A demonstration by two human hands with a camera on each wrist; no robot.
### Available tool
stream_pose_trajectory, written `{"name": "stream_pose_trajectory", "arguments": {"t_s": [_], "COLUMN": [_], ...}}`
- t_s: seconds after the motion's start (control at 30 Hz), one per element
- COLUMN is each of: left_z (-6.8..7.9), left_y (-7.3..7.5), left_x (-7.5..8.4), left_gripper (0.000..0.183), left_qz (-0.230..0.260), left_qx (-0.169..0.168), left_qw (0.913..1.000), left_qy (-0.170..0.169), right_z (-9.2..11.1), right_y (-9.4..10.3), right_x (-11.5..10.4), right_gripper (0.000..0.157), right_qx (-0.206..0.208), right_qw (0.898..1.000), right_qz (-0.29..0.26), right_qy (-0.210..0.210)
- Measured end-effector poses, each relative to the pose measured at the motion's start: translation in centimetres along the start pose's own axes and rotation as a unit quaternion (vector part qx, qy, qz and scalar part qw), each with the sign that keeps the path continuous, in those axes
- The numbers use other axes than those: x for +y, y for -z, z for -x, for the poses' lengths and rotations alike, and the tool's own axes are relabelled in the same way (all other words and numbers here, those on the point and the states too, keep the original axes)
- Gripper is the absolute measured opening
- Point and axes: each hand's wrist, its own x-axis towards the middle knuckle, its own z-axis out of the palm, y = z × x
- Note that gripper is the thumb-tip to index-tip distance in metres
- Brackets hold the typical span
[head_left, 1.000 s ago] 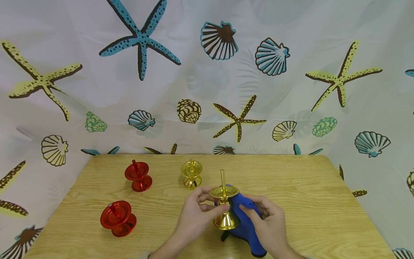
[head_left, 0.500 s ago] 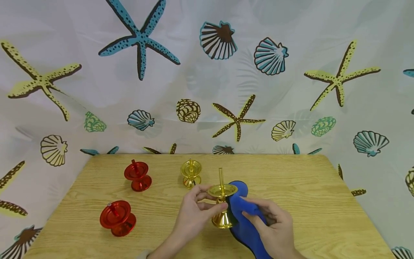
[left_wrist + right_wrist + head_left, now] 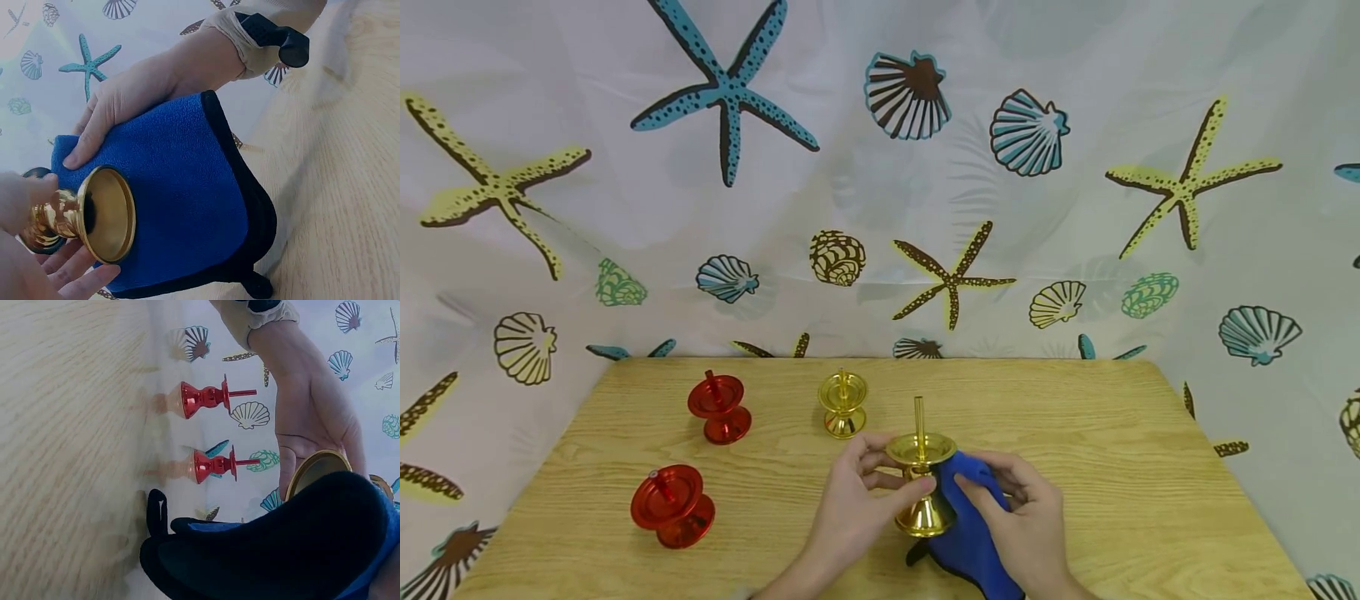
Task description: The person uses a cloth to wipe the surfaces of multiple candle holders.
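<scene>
A gold candle holder [image 3: 922,517], with a dished top, a thin upright spike and a flared foot, stands upright above the table. My left hand [image 3: 859,504] grips it around its waist. My right hand [image 3: 1028,521] pinches a blue cloth [image 3: 967,546] with black trim and lays it along the holder's right side. In the left wrist view the hollow underside of the holder [image 3: 111,215] faces the camera, and the cloth [image 3: 175,194] spreads behind it. A loop [image 3: 157,512] on the cloth's edge shows in the right wrist view, where the cloth hides most of the holder.
Two red candle holders stand at the left, one nearer [image 3: 673,507] and one farther back [image 3: 721,407]. A smaller-looking gold candle holder [image 3: 843,404] is at the back, beyond my left hand. The wooden table [image 3: 1150,467] meets a shell-patterned curtain [image 3: 880,183] behind.
The right hand and cloth shifted right, then came back left against the gold candle holder. The holder dipped slightly since half a second ago, still in the left hand.
</scene>
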Motion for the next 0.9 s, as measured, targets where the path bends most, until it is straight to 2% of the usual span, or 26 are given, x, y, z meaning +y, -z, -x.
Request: {"name": "stream_pose_trajectory", "arguments": {"t_s": [0.33,0.57,0.73,0.9], "left_z": [-0.09,-0.1,-0.06,-0.35], "left_y": [0.23,0.26,0.3,0.59], "left_x": [0.12,0.22,-0.01,-0.2], "left_gripper": [0.065,0.066,0.067,0.068], "left_qz": [-0.003,0.007,0.009,-0.011], "left_qx": [-0.018,-0.043,-0.04,-0.025], "left_qw": [0.9998,0.9989,0.999,0.9995], "left_qy": [0.009,0.02,0.015,0.017], "right_z": [-0.63,-0.54,-0.46,-0.42], "right_y": [0.27,0.06,0.04,0.31], "right_x": [0.24,0.43,0.72,0.69], "right_gripper": [0.024,0.025,0.025,0.028], "right_qx": [0.003,-0.018,-0.039,-0.058], "right_qw": [1.0,1.0,0.999,0.997], "right_qz": [-0.008,-0.018,-0.007,-0.019], "right_qy": [-0.024,-0.008,0.007,0.047]}}
